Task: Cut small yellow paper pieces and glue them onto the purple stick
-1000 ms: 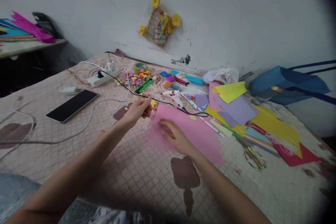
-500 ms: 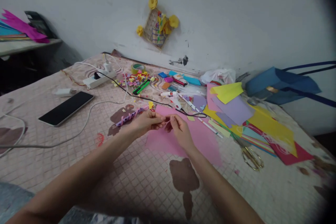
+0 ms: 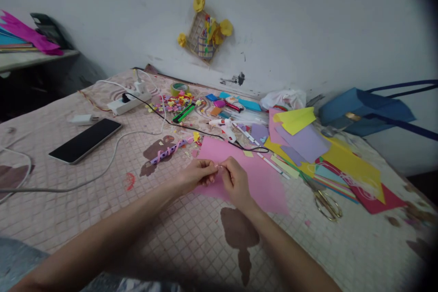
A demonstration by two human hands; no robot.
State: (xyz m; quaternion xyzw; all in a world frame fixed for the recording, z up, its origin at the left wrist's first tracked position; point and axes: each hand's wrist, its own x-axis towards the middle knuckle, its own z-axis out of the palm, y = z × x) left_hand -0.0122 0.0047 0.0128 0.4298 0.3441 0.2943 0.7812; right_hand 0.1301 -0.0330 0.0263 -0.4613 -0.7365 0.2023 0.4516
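Observation:
My left hand (image 3: pixel 200 174) and my right hand (image 3: pixel 236 180) meet over a pink sheet of paper (image 3: pixel 265 187), fingertips pinched close together. Between them is a tiny pale pink piece, too small to name. Left of my hands lies a purple patterned stick (image 3: pixel 167 151) with a pink strip wound round it. A small yellow paper flower (image 3: pixel 196 136) sits by its upper end. Just beyond the pink sheet rests a white glue gun (image 3: pixel 226 128), its black cord running across the sheet's far edge.
Gold-handled scissors (image 3: pixel 326 205) and coloured paper sheets (image 3: pixel 315 139) lie to the right, near a blue bag (image 3: pixel 366 112). A phone (image 3: pixel 85 141), a power strip (image 3: pixel 130 102) and white cables are on the left. Behind are a green cutter (image 3: pixel 184 113), small foam shapes (image 3: pixel 174 104) and tape (image 3: pixel 179 89).
Both hands have come slightly lower and nearer to me. The fingers of my right hand have curled in more, and a small pink piece now shows at the fingertips.

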